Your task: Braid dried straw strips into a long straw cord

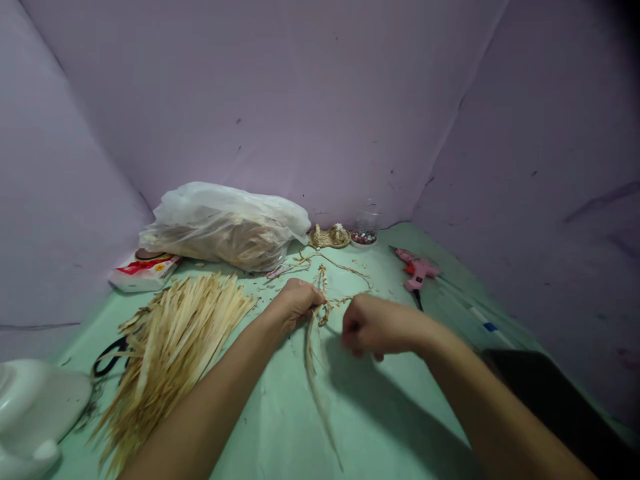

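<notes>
My left hand [299, 300] is closed, its fingertips pinching a thin braided cord of dried plant fibre [324, 313] low over the table. Long loose strands [314, 383] trail from this grip toward the front. Just right of it, my right hand [373, 327] is curled with the fingers folded in. Motion blurs it, and whatever lies within those fingers is hidden. Behind both hands the cord [350, 268] runs on in a loose loop across the green tabletop.
Dried fibre strips [185, 340] lie left, over black-handled scissors [111, 355]. Behind are a stuffed plastic bag [225, 223], a red-and-white packet [145, 272], a woven piece [330, 237] and a bead container [364, 237]. A pink glue gun [419, 268] and dark flat object [545, 400] lie right; a white object [35, 413] stands left.
</notes>
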A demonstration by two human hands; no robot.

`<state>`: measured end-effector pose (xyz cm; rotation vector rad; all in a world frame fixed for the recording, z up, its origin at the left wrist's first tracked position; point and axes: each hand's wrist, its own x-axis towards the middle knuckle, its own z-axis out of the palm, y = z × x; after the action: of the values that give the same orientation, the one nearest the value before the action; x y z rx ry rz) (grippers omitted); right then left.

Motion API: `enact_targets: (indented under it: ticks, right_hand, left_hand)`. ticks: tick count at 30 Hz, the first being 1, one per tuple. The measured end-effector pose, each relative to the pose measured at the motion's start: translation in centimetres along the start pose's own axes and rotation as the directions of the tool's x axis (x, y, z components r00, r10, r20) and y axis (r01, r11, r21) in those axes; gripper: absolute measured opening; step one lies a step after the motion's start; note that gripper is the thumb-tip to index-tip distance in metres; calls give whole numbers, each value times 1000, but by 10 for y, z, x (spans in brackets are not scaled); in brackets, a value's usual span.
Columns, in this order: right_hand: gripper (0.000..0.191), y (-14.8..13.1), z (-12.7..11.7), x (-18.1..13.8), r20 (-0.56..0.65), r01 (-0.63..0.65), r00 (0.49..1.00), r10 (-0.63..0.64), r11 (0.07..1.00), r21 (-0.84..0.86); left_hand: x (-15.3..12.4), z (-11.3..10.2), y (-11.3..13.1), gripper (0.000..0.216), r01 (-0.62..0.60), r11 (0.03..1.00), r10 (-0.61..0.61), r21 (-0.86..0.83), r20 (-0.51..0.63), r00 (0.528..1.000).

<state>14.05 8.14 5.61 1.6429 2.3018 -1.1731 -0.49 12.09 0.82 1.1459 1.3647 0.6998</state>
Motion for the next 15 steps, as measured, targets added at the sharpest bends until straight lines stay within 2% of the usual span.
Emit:
enact_targets:
  ticks: [2, 3, 4, 5, 6, 7, 9, 10, 12, 15]
  right_hand:
    - [11, 8, -15, -3, -224, -76, 968, 117, 980, 183]
    - [10, 11, -19, -2, -343, -73, 922, 181, 950, 303]
    - [10, 12, -21, 1, -423, -41, 876, 233, 909, 415]
    - [10, 12, -20, 6, -448, -5, 849, 280, 852, 523]
    - [12, 11, -17, 11, -424, 25, 851, 308, 784, 620]
    - [14, 8, -13, 17, -361, 40, 879, 312, 706, 707]
    - [14, 3, -1, 28, -219, 34, 941, 260, 570, 821]
    - [10, 1, 5, 33, -171, 26, 959, 227, 530, 847]
    - [7, 0, 15, 41, -114, 4, 975, 192, 495, 869]
    - [12, 5, 21, 49, -160, 31, 965, 207, 517, 855]
  left_hand:
    - [1, -3, 0, 3, 5, 999, -6, 40, 6, 1000]
    - [1, -3, 0, 3, 12, 998, -13, 54, 11, 1000]
    - [1, -4, 1, 4, 15, 998, -16, 60, 15, 1000]
    - [1, -4, 1, 4, 11, 998, -12, 61, 18, 1000]
    - [0, -3, 2, 3, 7, 998, -8, 61, 19, 1000]
    - [-1, -3, 2, 3, 5, 998, -6, 63, 19, 1000]
    - [-2, -1, 4, 2, 1, 998, -3, 68, 21, 1000]
    - [-2, -1, 4, 3, 2, 998, -4, 70, 24, 1000]
    - [-3, 0, 4, 4, 5, 998, -7, 67, 33, 999]
    - [-2, 0, 3, 3, -9, 998, 5, 70, 50, 999]
